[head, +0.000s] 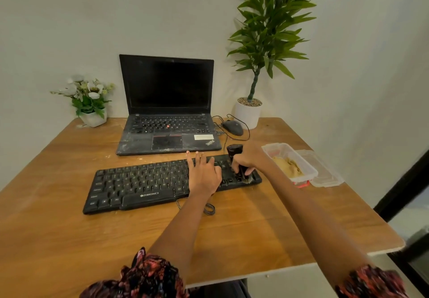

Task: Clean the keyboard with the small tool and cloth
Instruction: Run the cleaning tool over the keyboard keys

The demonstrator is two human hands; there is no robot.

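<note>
Left hand (pixel 204 176) flat, fingers spread, pressing keyboard (pixel 144 181). Right hand (pixel 247 161) fisted around upright small tool (pixel 235 156), arm outstretched.

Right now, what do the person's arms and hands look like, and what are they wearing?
Both forearms are bare from above the elbow down. The left hand and right hand wear no gloves; no rings, watch or bracelets are visible. Each arm comes out of a short gathered sleeve, left sleeve and right sleeve, in dark fabric with a red and pink floral print.
</note>
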